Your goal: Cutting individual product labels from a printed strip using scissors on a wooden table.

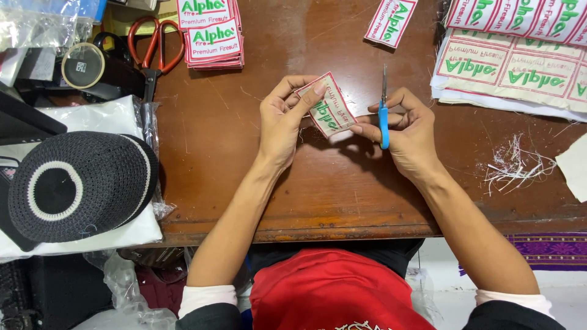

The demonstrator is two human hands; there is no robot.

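My left hand [282, 119] pinches a small rectangular embroidered patch [328, 109], white with a red border and green lettering, above the brown wooden table [244, 159]. My right hand [408, 128] grips small blue-handled scissors [383, 110], blades pointing away from me, while its fingertips touch the patch's right edge. The patch is tilted and partly covered by my left thumb and fingers.
A stack of matching patches [213, 33] and red-handled scissors [153, 49] lie at the back left. One loose patch [390, 21] and uncut patch sheets [513, 55] are at the back right. Thread scraps [516, 164] lie right. A black knitted cap [76, 186] rests left.
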